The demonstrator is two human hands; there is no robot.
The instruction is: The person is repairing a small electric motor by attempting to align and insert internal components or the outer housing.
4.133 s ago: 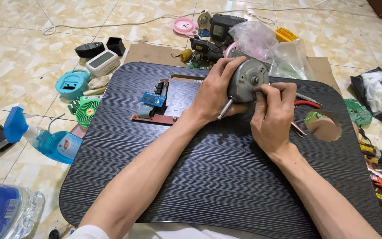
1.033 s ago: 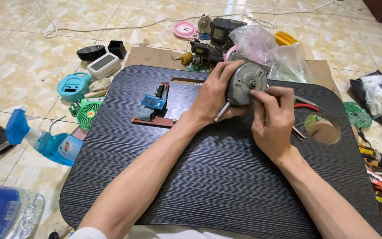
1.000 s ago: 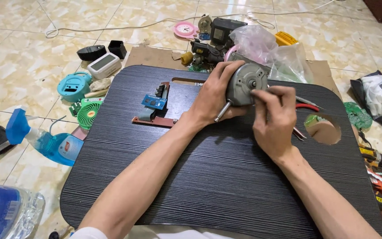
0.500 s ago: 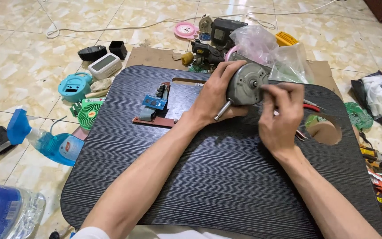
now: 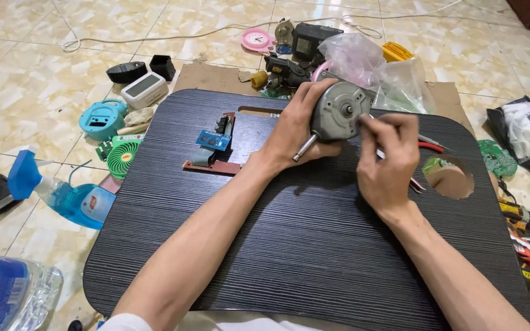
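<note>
A round grey motor (image 5: 340,112) was held up just above the far part of a big black tray table (image 5: 314,245). It had a flat metal face turned toward the camera, and a thin metal rod (image 5: 305,148) stuck out of it, pointing down and to the left.

The left hand (image 5: 294,130) was wrapped tight around the left side and back of the motor. The right hand (image 5: 389,160) was just beside the motor on its right side. Its fingers were pinched together on a thin tool (image 5: 380,153), and the fingertips sat very near the motor's face. I could not tell if the tool's tip touched the motor.

On the table, left of the left hand, lay a brown circuit board (image 5: 212,153) with a small blue board (image 5: 214,140) on top of it. To the right of the right hand, the table had a round hole (image 5: 452,179), and red-handled pliers (image 5: 430,147) lay close to it.

Around the table, lots of things lay on the tiled floor (image 5: 32,37). There was a blue spray bottle (image 5: 62,195), a small green fan (image 5: 122,158), a round teal clock case (image 5: 102,118), a little pink clock (image 5: 256,40) and some clear plastic bags (image 5: 375,67). A plastic water bottle (image 5: 7,297) lay at the near left corner.
</note>
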